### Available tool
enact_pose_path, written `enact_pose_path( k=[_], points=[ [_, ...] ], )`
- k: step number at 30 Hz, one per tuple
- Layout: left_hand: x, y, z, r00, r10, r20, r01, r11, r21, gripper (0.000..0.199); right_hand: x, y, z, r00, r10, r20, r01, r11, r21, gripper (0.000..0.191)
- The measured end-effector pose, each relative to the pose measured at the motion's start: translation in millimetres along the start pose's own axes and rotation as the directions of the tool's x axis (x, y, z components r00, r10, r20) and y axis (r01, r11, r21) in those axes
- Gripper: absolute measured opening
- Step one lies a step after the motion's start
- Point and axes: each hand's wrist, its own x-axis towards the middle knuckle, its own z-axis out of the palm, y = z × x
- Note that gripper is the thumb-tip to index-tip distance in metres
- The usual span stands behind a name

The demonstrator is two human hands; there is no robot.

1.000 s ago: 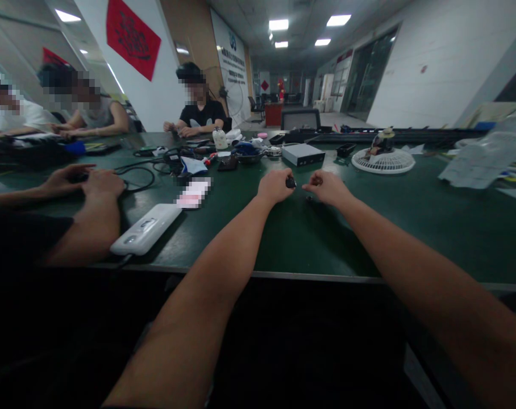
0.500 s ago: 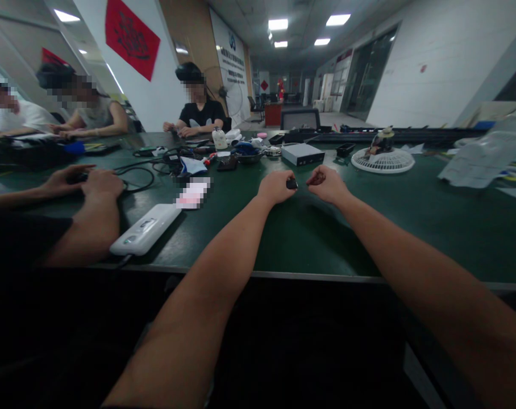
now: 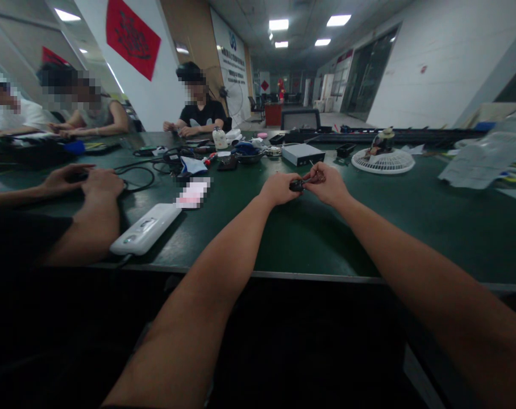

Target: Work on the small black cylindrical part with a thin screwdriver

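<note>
My left hand [image 3: 280,188] is closed around a small black object [image 3: 296,185], which shows at its fingertips. Close beside it on the right, my right hand [image 3: 326,182] pinches a thin, light-coloured stick-like item [image 3: 311,163] whose tip pokes up above the fingers. The fingertips of both hands meet at the black object, over the green table [image 3: 317,244]. Just beyond the hands lies a grey box [image 3: 303,154] with a dark front. What the black object is cannot be made out.
A white power strip [image 3: 146,229] and a pink-and-white item [image 3: 194,193] lie left. Another person's hands [image 3: 102,184] hold something dark with a cable. Cluttered items stand behind, with a white fan grille [image 3: 383,161] at right. People sit across the table.
My right hand has moved left to the black object, and a thin item now shows in its fingers. My left hand has turned slightly, showing more of the black object.
</note>
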Motion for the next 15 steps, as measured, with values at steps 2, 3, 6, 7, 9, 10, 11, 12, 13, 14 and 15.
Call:
enact_pose_path(
  k=[2,3,6,7,9,10,11,12,13,14,15],
  points=[
    [0.3,0.5,0.0,1.0,0.025,0.004,-0.025,1.0,-0.01,0.038,-0.4,-1.9,-0.3,1.0,0.002,-0.003,-0.002,1.0,-0.012,0.031],
    [0.4,0.6,0.1,0.999,0.036,0.003,-0.036,0.999,-0.016,0.038,-0.4,-2.5,-0.6,1.0,-0.004,-0.01,0.004,1.0,-0.028,0.031],
    [0.7,0.6,0.0,0.998,0.061,-0.015,-0.062,0.997,-0.035,0.036,0.2,-1.8,-1.7,0.999,-0.021,-0.037,0.019,0.997,-0.074,0.033],
    [0.8,0.4,-0.2,0.997,0.067,-0.022,-0.068,0.997,-0.042,0.035,0.4,-0.9,-2.1,0.999,-0.018,-0.044,0.014,0.996,-0.083,0.033],
    [0.9,-0.1,-0.5,0.997,0.075,-0.033,-0.076,0.996,-0.055,0.034,0.9,1.3,-2.9,0.999,-0.001,-0.047,-0.003,0.995,-0.101,0.033],
    [0.9,-0.5,-0.6,0.997,0.077,-0.032,-0.079,0.995,-0.06,0.033,1.1,2.4,-3.2,0.999,0.008,-0.044,-0.012,0.994,-0.108,0.032],
    [1.0,-0.8,-0.7,0.997,0.076,-0.028,-0.078,0.995,-0.064,0.033,1.3,3.4,-3.4,0.999,0.015,-0.039,-0.02,0.994,-0.111,0.032],
    [1.0,-1.2,-0.6,0.997,0.073,-0.023,-0.075,0.995,-0.066,0.033,1.5,4.3,-3.6,0.999,0.022,-0.035,-0.026,0.993,-0.112,0.032],
    [1.0,-1.6,-0.5,0.997,0.07,-0.017,-0.071,0.995,-0.067,0.033,1.7,5.0,-3.7,0.999,0.028,-0.034,-0.032,0.993,-0.113,0.031],
    [1.0,-2.0,-0.2,0.998,0.068,-0.015,-0.069,0.995,-0.069,0.033,1.8,5.7,-3.8,0.999,0.034,-0.037,-0.038,0.993,-0.116,0.031],
    [0.9,-2.3,0.1,0.998,0.066,-0.018,-0.067,0.995,-0.071,0.033,1.9,6.2,-3.8,0.998,0.04,-0.043,-0.045,0.992,-0.122,0.031]
  ],
)
